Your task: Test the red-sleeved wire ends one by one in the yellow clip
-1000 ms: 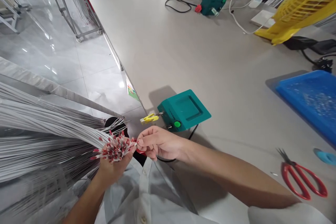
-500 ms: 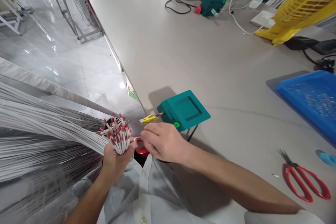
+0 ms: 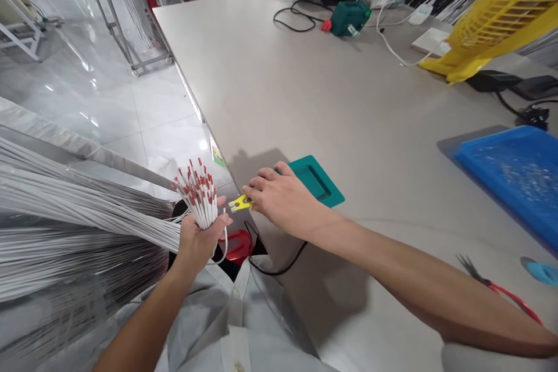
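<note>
My left hand [image 3: 200,238] is closed round a thick bundle of white wires [image 3: 204,209] with red tips, which fan upward above the fist. One single white wire [image 3: 226,235] stands apart by the thumb and loops down. My right hand [image 3: 288,197] lies over the front end of a teal box [image 3: 320,180] with a recessed top, fingers curled on it. From under the index finger a yellow clip [image 3: 239,203] sticks out toward the bundle. The thumb and the box's front face are hidden beneath the hand.
Red-handled scissors [image 3: 492,285] are partly covered by my right forearm. To the right lie a blue tray [image 3: 510,168] and a blue ring [image 3: 540,270]. Further back are a second teal box [image 3: 349,17] and a yellow fan [image 3: 501,17]. The table edge drops off at left.
My right hand has moved up and away from the wires beside my left hand, onto the teal box and its clip. A white wire now loops free by my left thumb.
</note>
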### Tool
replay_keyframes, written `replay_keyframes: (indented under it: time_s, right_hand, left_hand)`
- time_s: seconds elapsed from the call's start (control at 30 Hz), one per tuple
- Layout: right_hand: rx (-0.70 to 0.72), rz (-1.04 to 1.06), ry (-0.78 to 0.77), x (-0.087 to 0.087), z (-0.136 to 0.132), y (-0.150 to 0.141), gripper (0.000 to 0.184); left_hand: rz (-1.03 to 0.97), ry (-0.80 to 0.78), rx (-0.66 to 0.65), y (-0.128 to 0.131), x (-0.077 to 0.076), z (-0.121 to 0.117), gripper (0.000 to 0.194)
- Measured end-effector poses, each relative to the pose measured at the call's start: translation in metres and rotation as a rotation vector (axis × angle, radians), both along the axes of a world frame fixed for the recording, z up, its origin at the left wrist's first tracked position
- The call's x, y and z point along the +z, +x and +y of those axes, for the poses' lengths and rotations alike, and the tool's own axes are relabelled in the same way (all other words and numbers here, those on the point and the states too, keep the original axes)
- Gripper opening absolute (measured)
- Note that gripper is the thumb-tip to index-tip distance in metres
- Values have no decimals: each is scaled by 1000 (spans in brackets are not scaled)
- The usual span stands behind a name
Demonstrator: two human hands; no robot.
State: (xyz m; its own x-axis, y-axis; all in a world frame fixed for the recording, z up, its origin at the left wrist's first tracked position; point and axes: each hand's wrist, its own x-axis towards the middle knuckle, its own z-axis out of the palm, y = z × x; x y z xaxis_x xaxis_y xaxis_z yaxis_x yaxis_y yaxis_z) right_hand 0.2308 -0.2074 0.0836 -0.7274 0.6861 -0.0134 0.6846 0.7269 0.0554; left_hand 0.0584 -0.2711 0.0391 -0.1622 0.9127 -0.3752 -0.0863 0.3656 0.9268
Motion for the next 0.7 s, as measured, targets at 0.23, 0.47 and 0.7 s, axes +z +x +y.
replay_keyframes:
  time_s: [0.23,0.47,0.7]
  right_hand:
    - [42,-32,-71,-1,9,0,13]
    - [53,-2,-54,-7,9,2,15]
    - [42,-10,-84,-4,10,3,13]
  left_hand:
    - [13,-11,16,5,-1,2,43]
    - [116,-19,24,7,-7,2,35]
    - [170,-11,-2,6,-10,4,35]
